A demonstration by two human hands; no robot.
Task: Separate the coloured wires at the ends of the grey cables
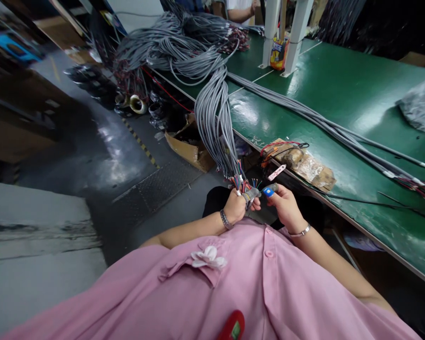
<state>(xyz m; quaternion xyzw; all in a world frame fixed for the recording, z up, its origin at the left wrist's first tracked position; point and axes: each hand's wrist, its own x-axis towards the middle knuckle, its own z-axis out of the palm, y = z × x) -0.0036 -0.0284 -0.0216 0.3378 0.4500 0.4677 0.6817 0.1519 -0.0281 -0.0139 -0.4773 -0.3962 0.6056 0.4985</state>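
Grey cables (216, 111) hang in a thick bundle over the green table's edge, down to my hands. My left hand (238, 204) is closed around their lower ends, where thin coloured wires (239, 180) fan out. Close beside it on the right, my right hand (281, 200) has thumb and fingers pinched together, with blue on the thumb tip. Grey coverings show on some fingertips of both hands. Whatever the right fingers pinch is too small to make out.
On the green table (340, 89), a wrapped wooden block (313, 172) sits at the near edge, with long grey cables (301, 111) behind it. A torn cardboard box (191, 146) lies below. A person's arm (239, 15) shows across the table.
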